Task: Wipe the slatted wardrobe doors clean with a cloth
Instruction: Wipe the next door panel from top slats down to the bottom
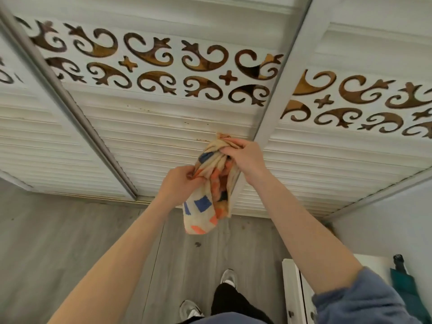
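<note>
White slatted wardrobe doors [149, 141] fill the upper half of the view, crossed by a band of brown scroll cut-outs [154, 61]. A cream cloth with blue and orange squares [208, 195] hangs bunched in front of the middle door. My right hand [243, 157] grips its top, close to the slats beside the grey door frame [271, 113]. My left hand [180, 183] pinches the cloth's left edge lower down. Brown stains mark the slats above the cloth.
Grey wood-look floor [70, 242] lies below the doors, with my two shoes [228, 277] on it. A white cabinet [294, 291] stands at the lower right, next to a teal object [406, 284]. A grey wall [383, 225] borders the right.
</note>
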